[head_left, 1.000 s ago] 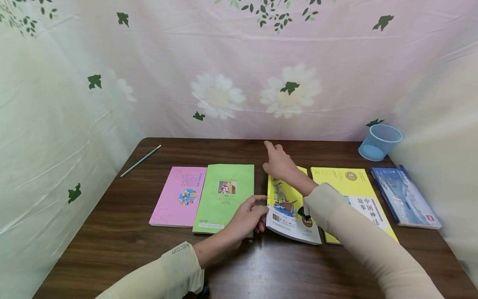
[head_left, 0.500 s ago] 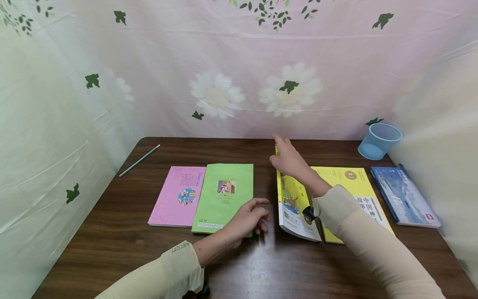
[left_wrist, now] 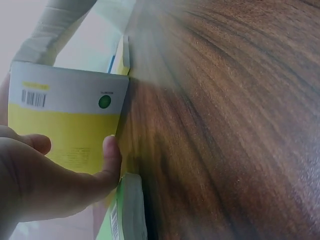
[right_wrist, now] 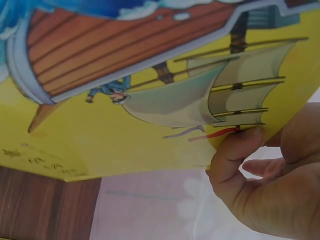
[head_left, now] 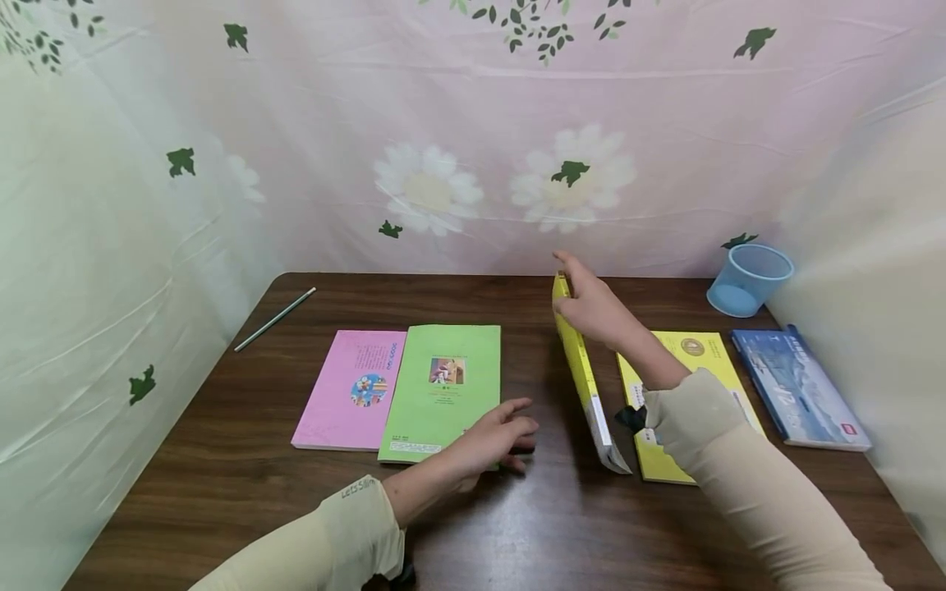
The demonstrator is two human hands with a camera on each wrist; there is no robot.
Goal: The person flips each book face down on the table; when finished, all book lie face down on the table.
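While the left hand (head_left: 491, 437) lay nearest, fingers loose and apart, holding nothing, by the right edge of the bright green paper-covered book (head_left: 443, 402), a gap had opened between it and the yellow-and-white paperback with a sailing ship on its cover (head_left: 580, 361). Beyond, that paperback had swung from slanted, cover up, to nearly upright, between the green book and a second yellow book with a round brown seal (head_left: 661, 460); lower edge looked down on the dark wood-grain table (head_left: 222, 492), contact hard to confirm. Farther up, the right hand (head_left: 594, 305) pinched its far part, thumb on the ship cover, fingers mostly hidden. Read as mid-turn: not flat, not released, right hand alone in control. Farthest, the light-blue tapered cup (head_left: 741, 300) stood unmoved.
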